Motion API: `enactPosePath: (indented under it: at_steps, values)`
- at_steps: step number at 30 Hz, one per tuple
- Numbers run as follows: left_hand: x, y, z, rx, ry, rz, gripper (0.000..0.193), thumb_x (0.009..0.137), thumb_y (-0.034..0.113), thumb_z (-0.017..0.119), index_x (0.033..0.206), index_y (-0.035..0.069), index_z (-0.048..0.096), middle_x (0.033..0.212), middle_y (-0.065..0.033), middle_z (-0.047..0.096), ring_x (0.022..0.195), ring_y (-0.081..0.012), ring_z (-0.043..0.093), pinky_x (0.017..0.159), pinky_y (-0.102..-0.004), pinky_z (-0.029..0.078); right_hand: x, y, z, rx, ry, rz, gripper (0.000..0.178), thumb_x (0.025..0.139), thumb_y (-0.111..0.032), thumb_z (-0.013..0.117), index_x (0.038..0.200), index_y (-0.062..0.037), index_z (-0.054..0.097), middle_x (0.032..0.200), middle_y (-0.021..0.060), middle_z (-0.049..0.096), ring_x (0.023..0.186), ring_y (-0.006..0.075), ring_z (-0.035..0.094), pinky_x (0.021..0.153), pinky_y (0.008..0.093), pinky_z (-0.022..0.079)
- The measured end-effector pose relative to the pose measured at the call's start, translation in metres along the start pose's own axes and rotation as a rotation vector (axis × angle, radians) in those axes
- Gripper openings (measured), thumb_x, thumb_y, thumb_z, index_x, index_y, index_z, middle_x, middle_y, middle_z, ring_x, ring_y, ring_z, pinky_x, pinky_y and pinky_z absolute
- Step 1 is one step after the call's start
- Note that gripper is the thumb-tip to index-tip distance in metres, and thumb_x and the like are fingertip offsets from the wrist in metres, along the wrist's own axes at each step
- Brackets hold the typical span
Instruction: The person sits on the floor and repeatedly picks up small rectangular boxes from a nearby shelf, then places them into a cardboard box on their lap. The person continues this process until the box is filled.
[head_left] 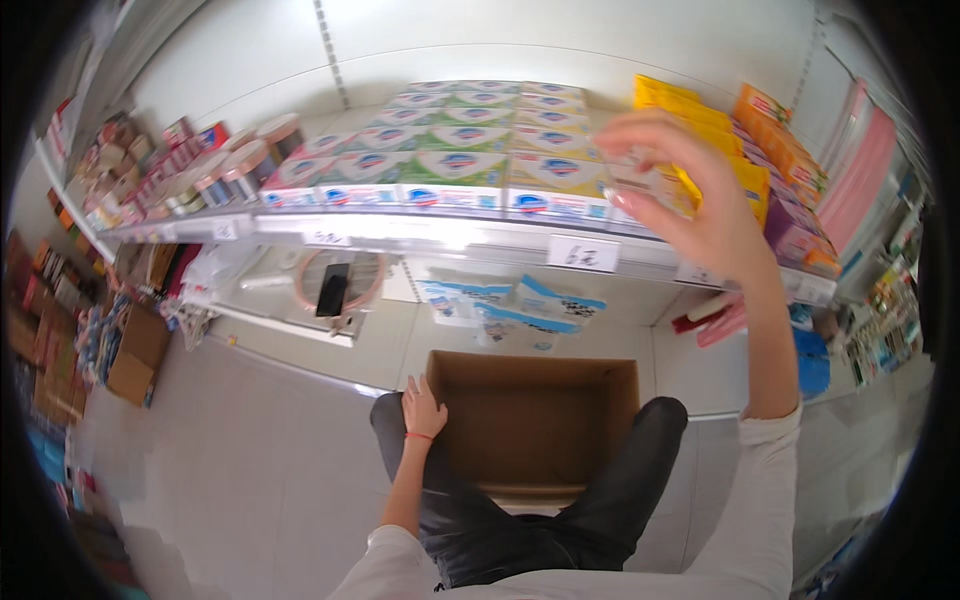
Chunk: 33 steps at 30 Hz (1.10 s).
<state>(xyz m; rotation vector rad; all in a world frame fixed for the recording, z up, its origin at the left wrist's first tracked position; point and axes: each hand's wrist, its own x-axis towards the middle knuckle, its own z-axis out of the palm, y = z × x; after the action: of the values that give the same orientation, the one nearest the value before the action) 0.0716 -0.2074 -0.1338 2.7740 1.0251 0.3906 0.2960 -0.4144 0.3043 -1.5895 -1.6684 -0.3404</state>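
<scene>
My right hand (690, 190) is raised at the shelf, its thumb and fingers apart in a curve with nothing seen held. It hovers over the right end of the rows of soap boxes (460, 165), which are green, pink and yellow. Yellow packs (690, 110) stand just behind and beside it. My left hand (424, 408) lies with fingers spread on my left knee, against the left edge of an open cardboard box (535, 415). Nothing shows inside that box, which sits between my legs.
Tubs (245, 165) fill the shelf's left part; orange boxes (785, 140) and purple boxes (798, 232) stand at its right end. The shelf's front edge (430, 235) carries price tags. Below lie a black phone (333, 290) and blue-white packets (515, 310).
</scene>
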Motion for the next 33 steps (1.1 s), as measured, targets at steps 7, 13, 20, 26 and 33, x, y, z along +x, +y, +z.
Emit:
enactPosePath:
  at_steps: [7, 13, 20, 26, 33]
  values:
    - [-0.004, 0.001, 0.017, 0.048, -0.106, -0.090, 0.072, 0.067, 0.020, 0.060, 0.128, -0.004, 0.028, 0.120, -0.0251, 0.045, 0.108, -0.0312, 0.047, 0.096, -0.0419, 0.029, 0.105, 0.000, 0.104, 0.123, -0.338, -0.176, 0.043, 0.079, -0.025, 0.063, 0.115, -0.0049, 0.049, 0.115, 0.0097, 0.051, 0.105, 0.0210, 0.049, 0.085, 0.0342, 0.042]
    - [-0.009, 0.008, 0.014, 0.165, -0.150, -0.062, 0.077, 0.068, 0.023, 0.061, 0.131, -0.002, 0.025, 0.124, -0.0239, 0.041, 0.109, -0.0300, 0.046, 0.100, -0.0423, 0.025, 0.189, 0.000, 0.210, -0.269, -0.508, -0.048, 0.090, 0.063, -0.064, 0.061, 0.114, 0.0079, 0.044, 0.115, 0.0238, 0.047, 0.109, 0.0324, 0.046, 0.088, 0.0351, 0.041]
    - [-0.012, 0.000, 0.017, 0.173, -0.198, -0.072, 0.080, 0.068, 0.026, 0.062, 0.132, -0.001, 0.023, 0.127, -0.0242, 0.037, 0.113, -0.0296, 0.042, 0.101, -0.0429, 0.022, 0.236, 0.017, 0.255, -0.128, -0.835, 0.313, 0.094, 0.047, -0.063, 0.070, 0.102, 0.0110, 0.049, 0.092, 0.0188, 0.058, 0.083, 0.0256, 0.059, 0.065, 0.0320, 0.046]
    - [-0.012, 0.000, 0.024, 0.158, -0.178, -0.080, 0.080, 0.068, 0.026, 0.063, 0.132, -0.003, 0.024, 0.126, -0.0252, 0.037, 0.113, -0.0308, 0.041, 0.101, -0.0433, 0.022, 0.240, 0.023, 0.264, -0.093, -0.706, 0.334, 0.096, 0.045, -0.056, 0.073, 0.108, 0.0105, 0.044, 0.099, 0.0219, 0.054, 0.090, 0.0266, 0.056, 0.070, 0.0311, 0.045]
    - [-0.014, -0.002, 0.034, 0.168, -0.108, -0.077, 0.080, 0.067, 0.026, 0.063, 0.131, -0.003, 0.025, 0.125, -0.0262, 0.038, 0.112, -0.0317, 0.041, 0.101, -0.0432, 0.022, 0.246, 0.028, 0.268, -0.003, -0.597, 0.306, 0.115, 0.046, -0.057, 0.071, 0.125, 0.0154, 0.028, 0.120, 0.0299, 0.041, 0.111, 0.0342, 0.046, 0.090, 0.0327, 0.038]
